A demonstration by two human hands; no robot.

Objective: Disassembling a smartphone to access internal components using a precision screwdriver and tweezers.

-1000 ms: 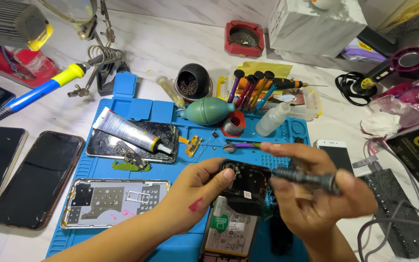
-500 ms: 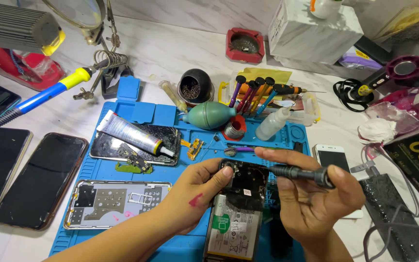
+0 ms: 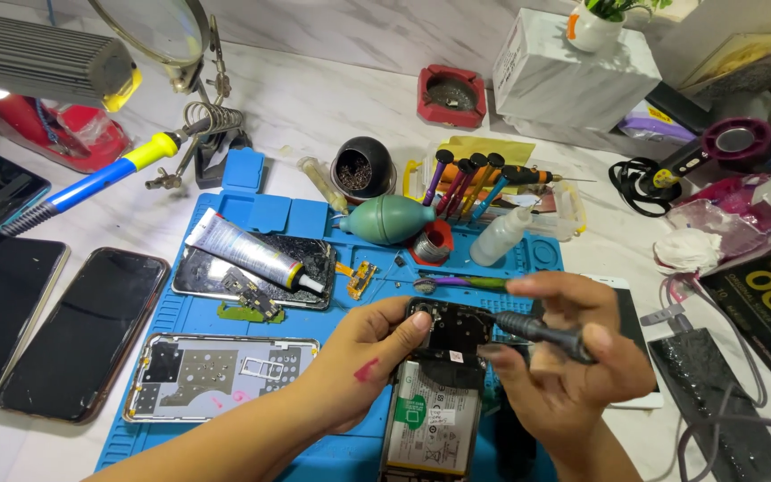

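Black screwdriver (image 3: 542,331) in right hand (image 3: 573,366) grip; left hand (image 3: 363,361) steadies opened phone (image 3: 439,384).

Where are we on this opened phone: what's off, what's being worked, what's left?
Done: the opened phone has its back off, battery exposed. In hand: the left hand steadies it while the right hand holds a screwdriver at its upper section. Left: that section is still in place.

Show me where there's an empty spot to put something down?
Bare marble shows behind the blue mat, between the soldering iron and the red ashtray. A smaller patch lies left of the dark phones. The mat itself is crowded, around the glue tube, screwdrivers and both hands.
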